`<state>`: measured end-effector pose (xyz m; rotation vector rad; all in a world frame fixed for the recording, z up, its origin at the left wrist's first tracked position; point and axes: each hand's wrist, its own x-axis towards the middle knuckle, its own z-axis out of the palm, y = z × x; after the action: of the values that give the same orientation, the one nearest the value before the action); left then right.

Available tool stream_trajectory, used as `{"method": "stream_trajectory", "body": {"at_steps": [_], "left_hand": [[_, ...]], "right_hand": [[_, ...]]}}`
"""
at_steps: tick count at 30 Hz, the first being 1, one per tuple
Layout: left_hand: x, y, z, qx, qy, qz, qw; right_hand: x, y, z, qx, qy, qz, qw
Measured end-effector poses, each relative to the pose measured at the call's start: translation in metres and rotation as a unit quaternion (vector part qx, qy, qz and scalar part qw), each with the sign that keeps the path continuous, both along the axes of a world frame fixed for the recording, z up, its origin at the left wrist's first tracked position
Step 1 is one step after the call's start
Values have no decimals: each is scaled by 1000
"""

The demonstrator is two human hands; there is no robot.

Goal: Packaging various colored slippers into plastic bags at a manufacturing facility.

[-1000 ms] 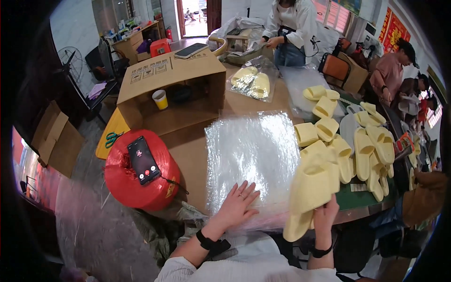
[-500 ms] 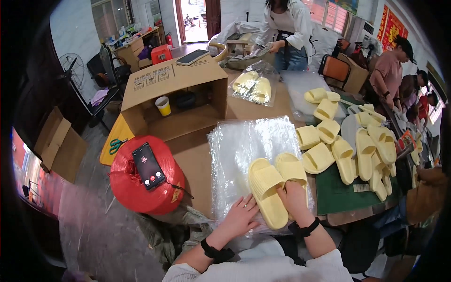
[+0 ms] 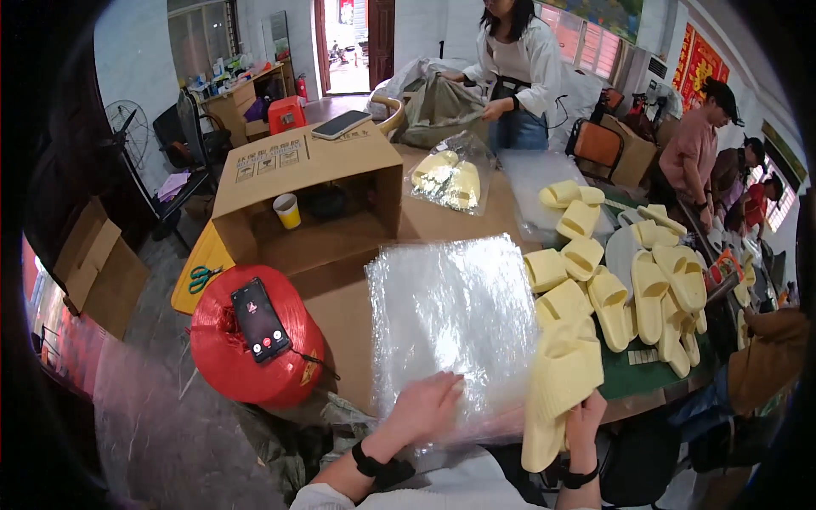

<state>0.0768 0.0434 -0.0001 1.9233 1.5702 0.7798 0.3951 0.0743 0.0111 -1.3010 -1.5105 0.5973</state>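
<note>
Right hand [image 3: 585,422] pinches yellow slippers [image 3: 564,367], unbagged, at 4 o'clock of the clear bags [image 3: 450,297]; left hand [image 3: 422,408] lies on the bags, too blurred to tell spread or pinching. One bagged pair [image 3: 463,184] shows at 12 o'clock; loose slippers [image 3: 650,287] at 2 to 3 o'clock, none bagged

A hand could pass low over the flat bags [image 3: 450,306], between the red roll [image 3: 221,361] on the left and the pile [image 3: 650,285] on the right. Along the roll, a strip of bare table [image 3: 340,331] left a narrow lane. The left hand [image 3: 425,406] covered the bags' near edge; the held slippers [image 3: 565,365], in the right hand [image 3: 585,416], blocked the near right corner. The box [image 3: 306,161] walled off the far left, though its open side let a hand reach the cup [image 3: 288,212].
</note>
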Motion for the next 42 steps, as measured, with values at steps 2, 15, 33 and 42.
{"method": "stream_trajectory", "body": {"at_steps": [2,15,33,42], "left_hand": [[1,14,12,-60,-98,59,992],[-5,30,-11,-150,-353,108,917],[-2,17,-23,144,89,-37,985],[2,46,-6,82,-49,33,995]], "right_hand": [[6,-10,11,23,20,-1,1000],[5,-40,38,82,-141,39,986],[4,-45,35,39,-133,71,988],[-33,-29,37,-45,-185,336,922]]}}
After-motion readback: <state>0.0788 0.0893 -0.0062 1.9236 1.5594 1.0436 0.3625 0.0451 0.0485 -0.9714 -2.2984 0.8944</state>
